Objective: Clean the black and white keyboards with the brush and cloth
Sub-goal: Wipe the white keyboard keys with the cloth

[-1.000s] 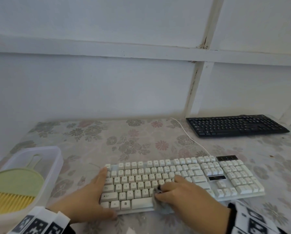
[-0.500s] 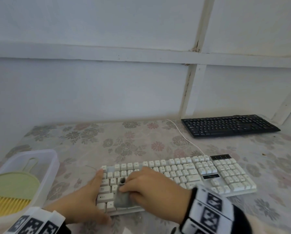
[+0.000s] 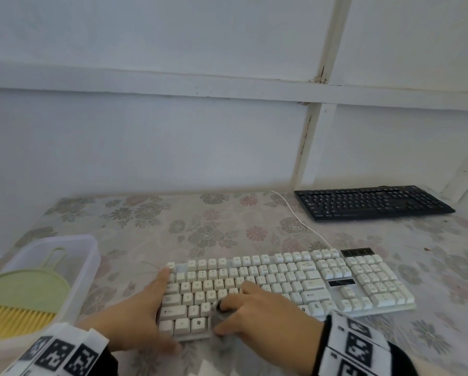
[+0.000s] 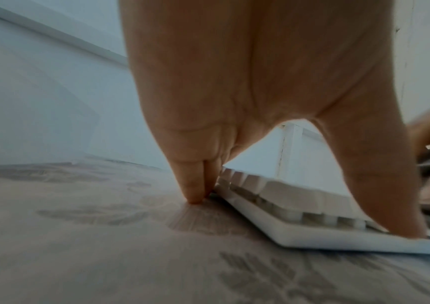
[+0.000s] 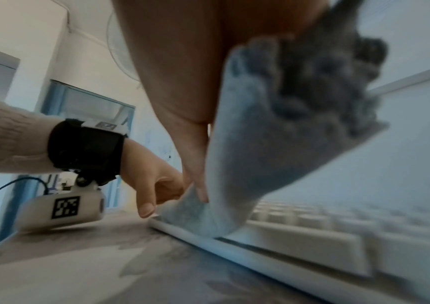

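Two hands at work on the white keyboard (image 3: 287, 286), which lies at the near edge of the table (image 3: 146, 229). Our right hand (image 3: 260, 313), fingers curled and pinching the grey cloth (image 3: 222, 318), has swung back rightward from the left-end keys it covered half a second ago, now near the bottom row. Left hand (image 3: 135, 310) stays flat, fingers straight, bracing the left end. Wiping likely mid-way; black keyboard (image 3: 371, 202) sits far right, brush (image 3: 18, 302) idle in its tub (image 3: 91, 256).
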`<state>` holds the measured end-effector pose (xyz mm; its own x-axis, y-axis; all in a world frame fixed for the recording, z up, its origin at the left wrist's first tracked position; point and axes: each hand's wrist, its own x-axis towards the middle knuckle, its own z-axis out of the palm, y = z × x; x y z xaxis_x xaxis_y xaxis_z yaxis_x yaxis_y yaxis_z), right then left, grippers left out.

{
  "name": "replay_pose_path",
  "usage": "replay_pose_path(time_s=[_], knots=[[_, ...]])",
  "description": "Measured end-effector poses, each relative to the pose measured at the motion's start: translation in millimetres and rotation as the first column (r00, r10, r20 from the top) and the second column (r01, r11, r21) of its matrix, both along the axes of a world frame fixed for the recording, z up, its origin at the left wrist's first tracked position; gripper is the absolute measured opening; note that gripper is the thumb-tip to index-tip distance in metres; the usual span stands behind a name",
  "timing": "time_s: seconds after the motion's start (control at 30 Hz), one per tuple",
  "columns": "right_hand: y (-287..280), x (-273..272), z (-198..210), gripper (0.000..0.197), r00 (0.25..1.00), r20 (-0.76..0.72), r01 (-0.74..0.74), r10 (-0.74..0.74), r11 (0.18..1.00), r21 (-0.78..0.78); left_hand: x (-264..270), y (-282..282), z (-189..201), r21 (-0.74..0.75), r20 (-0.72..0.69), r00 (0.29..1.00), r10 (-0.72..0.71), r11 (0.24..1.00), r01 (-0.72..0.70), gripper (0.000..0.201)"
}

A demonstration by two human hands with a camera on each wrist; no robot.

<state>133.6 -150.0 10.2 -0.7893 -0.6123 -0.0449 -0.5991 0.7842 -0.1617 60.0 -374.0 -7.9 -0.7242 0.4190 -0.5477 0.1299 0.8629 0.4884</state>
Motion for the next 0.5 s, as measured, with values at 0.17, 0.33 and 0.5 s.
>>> replay_pose_path(time_s=[0.17, 0.33, 0.5], knots=[[57.4, 20.7, 1.5, 0.032, 0.976, 0.04, 0.212, -0.212, 0.977, 0.023, 3.2, 5.5, 3.4, -0.023, -0.009, 1.0, -0.005, 1.0, 0.004, 0.121], [95.9, 39.5, 4.5, 0.034, 0.935, 0.114, 0.326, -0.336, 0.94, 0.096, 4.8, 5.2, 3.8, -0.034, -0.013, 1.0, -0.01, 0.999, 0.009, 0.117], [123.7, 43.6, 13.3, 0.028, 0.909, 0.182, 0.379, -0.374, 0.925, 0.01, 4.7, 5.1, 3.4, -0.014, -0.018, 1.0, -0.012, 1.0, 0.012, 0.118]])
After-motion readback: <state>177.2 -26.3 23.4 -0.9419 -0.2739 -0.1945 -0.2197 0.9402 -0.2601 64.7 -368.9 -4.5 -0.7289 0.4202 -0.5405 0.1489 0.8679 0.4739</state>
